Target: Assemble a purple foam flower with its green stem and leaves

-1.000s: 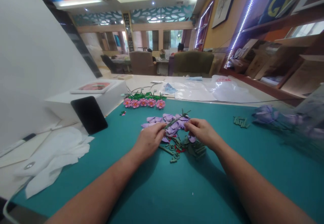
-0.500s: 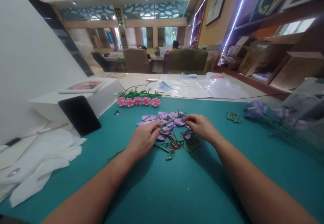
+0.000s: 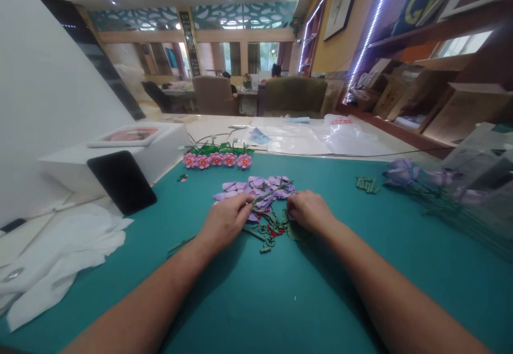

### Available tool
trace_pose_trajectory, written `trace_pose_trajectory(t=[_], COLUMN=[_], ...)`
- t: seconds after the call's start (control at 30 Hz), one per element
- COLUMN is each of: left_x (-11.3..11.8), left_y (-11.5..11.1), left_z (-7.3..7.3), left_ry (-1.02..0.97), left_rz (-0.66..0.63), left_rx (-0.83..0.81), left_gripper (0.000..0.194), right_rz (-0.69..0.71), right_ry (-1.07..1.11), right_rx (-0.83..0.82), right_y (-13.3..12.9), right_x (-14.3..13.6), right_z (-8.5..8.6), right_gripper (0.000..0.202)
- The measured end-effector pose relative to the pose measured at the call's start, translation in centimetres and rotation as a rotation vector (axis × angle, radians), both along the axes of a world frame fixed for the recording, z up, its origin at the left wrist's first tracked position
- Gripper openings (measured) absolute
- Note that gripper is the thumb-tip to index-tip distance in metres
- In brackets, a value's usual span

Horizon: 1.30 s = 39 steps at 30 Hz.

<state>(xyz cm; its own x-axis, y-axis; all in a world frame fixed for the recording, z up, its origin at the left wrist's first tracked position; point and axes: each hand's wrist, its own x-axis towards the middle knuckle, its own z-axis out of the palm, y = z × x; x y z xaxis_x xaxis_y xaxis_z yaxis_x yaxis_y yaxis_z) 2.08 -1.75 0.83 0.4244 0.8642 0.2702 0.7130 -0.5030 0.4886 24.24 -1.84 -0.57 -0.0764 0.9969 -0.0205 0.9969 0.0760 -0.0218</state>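
My left hand (image 3: 227,218) is closed on a thin green stem (image 3: 271,190), which slants up to the right over a pile of purple petals (image 3: 258,186). Fingers bent together, my right hand (image 3: 309,211) is low at the right side of the pile, beside the dark green leaf pieces (image 3: 295,231); whatever its fingertips hold is hidden. Between the hands lie small red pieces (image 3: 276,230) and green parts, among them a round green ring (image 3: 270,241). Another green stem (image 3: 181,244) lies partly behind my left forearm.
Pink flowers (image 3: 216,159) lie at the green mat's back edge. A black tablet (image 3: 122,182) leans on a white box (image 3: 164,143) at left, near white cloth (image 3: 76,258). At right are green pieces (image 3: 366,185) and purple flowers (image 3: 402,172). People sit far behind.
My right hand has moved down and slightly left, from the petals' right edge to over the leaf pieces. My left hand still holds the stem. The view has shifted slightly.
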Motion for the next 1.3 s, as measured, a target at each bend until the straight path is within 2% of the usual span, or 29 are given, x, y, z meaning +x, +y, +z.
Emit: trace_pose_trajectory(t=[0.2, 0.37, 0.53, 0.9, 1.0, 1.1, 1.2, 1.3], left_x=[0.3, 0.2, 0.1, 0.1, 0.1, 0.1, 0.1, 0.1], left_y=[-0.1, 0.0, 0.2, 0.1, 0.1, 0.1, 0.0, -0.2], left_z=[0.0, -0.1, -0.4, -0.3, -0.3, -0.3, -0.2, 0.0], left_ry=[0.029, 0.042, 0.012, -0.016, -0.022, -0.030, -0.040, -0.025], left_rz=[0.009, 0.027, 0.024, 0.015, 0.013, 0.002, 0.003, 0.005], left_rx=[-0.003, -0.011, -0.016, -0.022, -0.020, -0.021, -0.019, -0.017], left_gripper=[0.029, 0.029, 0.028, 0.027, 0.028, 0.027, 0.026, 0.026], right_rz=[0.011, 0.036, 0.093, 0.060, 0.038, -0.017, -0.046, -0.058], right_ry=[-0.048, -0.029, 0.096, 0.427, 0.615, 0.966, 1.350, 1.612], right_rx=[0.005, 0.074, 0.156, 0.104, 0.098, 0.021, -0.127, -0.225], right_y=[-0.2, -0.1, 0.3, 0.6, 0.6, 0.4, -0.1, -0.7], right_x=[-0.5, -0.4, -0.2, -0.3, -0.5, -1.3, -2.6, -3.9], right_z=[-0.2, -0.6, -0.8, -1.1, -0.9, -0.6, -0.5, -0.5], right_gripper=[0.020, 0.019, 0.022, 0.019, 0.013, 0.010, 0.018, 0.028])
